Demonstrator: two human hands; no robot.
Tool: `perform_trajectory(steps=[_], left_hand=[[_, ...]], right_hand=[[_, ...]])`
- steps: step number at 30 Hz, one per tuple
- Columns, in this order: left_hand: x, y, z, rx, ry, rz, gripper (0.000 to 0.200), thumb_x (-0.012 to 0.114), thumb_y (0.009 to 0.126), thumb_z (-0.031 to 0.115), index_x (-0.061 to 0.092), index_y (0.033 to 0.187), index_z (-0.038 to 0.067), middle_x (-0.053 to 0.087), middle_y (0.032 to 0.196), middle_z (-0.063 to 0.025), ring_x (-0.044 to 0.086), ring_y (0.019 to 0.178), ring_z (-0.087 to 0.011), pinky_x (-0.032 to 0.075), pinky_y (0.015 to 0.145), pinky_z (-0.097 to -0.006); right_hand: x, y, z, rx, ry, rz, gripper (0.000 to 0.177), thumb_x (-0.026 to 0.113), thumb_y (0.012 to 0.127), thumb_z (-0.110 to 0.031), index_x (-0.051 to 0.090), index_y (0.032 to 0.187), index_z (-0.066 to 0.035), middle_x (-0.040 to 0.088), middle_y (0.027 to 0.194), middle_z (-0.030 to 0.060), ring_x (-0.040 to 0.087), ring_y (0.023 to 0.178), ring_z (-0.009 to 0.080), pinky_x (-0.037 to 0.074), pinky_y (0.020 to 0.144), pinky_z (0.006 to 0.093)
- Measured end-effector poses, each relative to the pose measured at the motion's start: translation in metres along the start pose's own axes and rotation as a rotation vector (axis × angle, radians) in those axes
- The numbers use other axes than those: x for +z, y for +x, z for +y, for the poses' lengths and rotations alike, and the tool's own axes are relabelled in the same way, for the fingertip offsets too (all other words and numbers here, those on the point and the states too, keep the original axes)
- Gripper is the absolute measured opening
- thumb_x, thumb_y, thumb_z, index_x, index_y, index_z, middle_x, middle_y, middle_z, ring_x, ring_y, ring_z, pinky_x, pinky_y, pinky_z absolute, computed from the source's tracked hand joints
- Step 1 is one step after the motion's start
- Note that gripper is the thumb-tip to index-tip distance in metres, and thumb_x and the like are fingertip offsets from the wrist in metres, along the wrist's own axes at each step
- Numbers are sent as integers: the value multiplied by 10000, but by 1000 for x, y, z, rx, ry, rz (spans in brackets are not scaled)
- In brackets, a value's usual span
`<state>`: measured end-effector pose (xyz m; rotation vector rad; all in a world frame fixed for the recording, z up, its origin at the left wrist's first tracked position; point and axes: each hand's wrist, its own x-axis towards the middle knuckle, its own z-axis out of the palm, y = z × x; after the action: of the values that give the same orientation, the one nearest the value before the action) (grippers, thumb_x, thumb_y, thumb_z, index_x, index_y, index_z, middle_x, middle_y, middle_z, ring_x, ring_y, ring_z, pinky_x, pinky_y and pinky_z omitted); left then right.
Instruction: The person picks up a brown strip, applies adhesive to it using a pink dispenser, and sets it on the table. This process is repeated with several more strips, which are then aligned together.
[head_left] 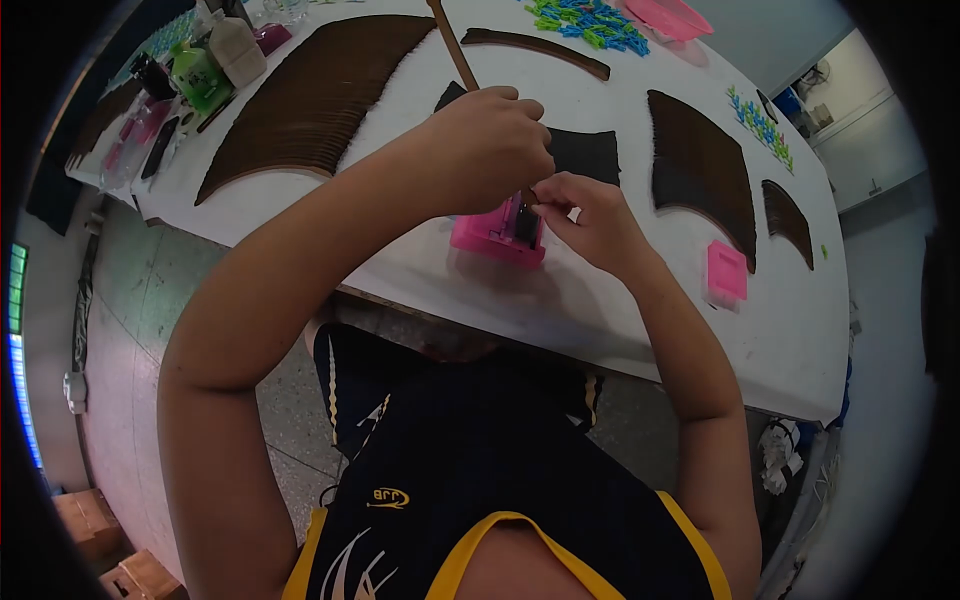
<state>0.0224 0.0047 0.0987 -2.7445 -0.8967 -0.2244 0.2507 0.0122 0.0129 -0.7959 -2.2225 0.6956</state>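
Left hand: clenched into a fist around the lower end of a wooden strip. The strip's long axis runs from the fist up and away across the table, leaning slightly to the person's left; its lower end passes out of sight behind the knuckles.

Right hand: thumb and forefinger pinched together on a small dark piece. What the piece is cannot be told at this size. The two hands meet fingertip to fingertip directly above it.

The dark piece stands in a pink tray, which sits just beneath both hands, close to the near edge of the white table. The right hand is the nearer to it, with its fingertips at the tray's right end; the left fist hangs just above and behind it.

Surroundings: a black sheet lies flat behind the hands. Fanned stacks of dark slats lie further out, a large one to the left and another to the right. A small pink box rests well apart on the right. Blue and green clips lie along the far edge, and bottles stand at the far left.
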Motion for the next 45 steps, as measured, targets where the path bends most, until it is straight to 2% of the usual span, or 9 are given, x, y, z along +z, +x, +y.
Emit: perform_trajectory(steps=[18,20,25,27,33,36,39,41,45], left_hand=[[-4,3,2,-21,101,-103,133,786,775,45,794,825,169,727,873,15,667,1046,-190,514,980,-348],[-4,3,2,-24,96,-97,132,786,773,45,794,821,167,727,870,14,666,1050,-188,514,980,-345],[4,-5,-1,-34,29,-42,127,778,777,44,794,821,161,724,863,6,671,1024,-188,520,970,-344],[13,-10,-4,-15,23,54,120,771,766,41,791,822,145,709,839,-2,669,953,-202,539,916,-356],[39,-28,-3,-38,-107,137,178,764,732,32,786,883,123,686,848,-20,648,875,-233,563,786,-368],[54,-33,1,-31,-151,180,223,776,737,41,782,944,123,683,878,-28,651,883,-236,563,766,-373],[66,-33,6,-36,-216,227,249,787,740,46,774,977,122,684,896,-36,656,894,-240,562,755,-381],[71,-33,9,-40,-219,241,250,790,742,45,776,979,122,686,899,-37,658,898,-241,562,750,-383],[76,-32,13,-44,-235,264,261,789,740,33,777,986,121,688,907,-42,660,901,-244,562,736,-383]], right_hand=[[13,2,6,46,14,32,134,777,918,-17,708,1029,10,764,906,76,680,742,105,563,691,271],[13,2,7,46,-2,19,183,752,925,-47,729,1106,-41,750,905,92,710,771,169,553,662,298],[13,0,9,45,18,22,177,739,922,-32,733,1099,-38,744,898,84,692,757,160,538,642,294],[11,-3,10,39,21,31,173,735,922,-29,735,1095,-37,743,899,82,687,751,157,534,637,292],[4,-13,16,-20,-90,31,158,727,905,-25,757,1059,-45,764,940,84,700,804,210,560,644,320],[-2,-18,16,-22,-118,-1,175,725,892,-19,770,1055,-66,774,963,80,710,861,232,579,660,345],[-6,-23,21,-101,-155,12,235,720,863,30,793,1060,-74,757,943,61,695,797,190,543,618,302],[-10,-25,19,-65,-192,-13,176,721,877,-8,788,1020,-86,756,910,58,697,831,229,579,669,358],[-11,-29,21,-59,-191,-1,184,719,867,1,792,1008,-91,741,880,54,687,810,230,570,672,366]])
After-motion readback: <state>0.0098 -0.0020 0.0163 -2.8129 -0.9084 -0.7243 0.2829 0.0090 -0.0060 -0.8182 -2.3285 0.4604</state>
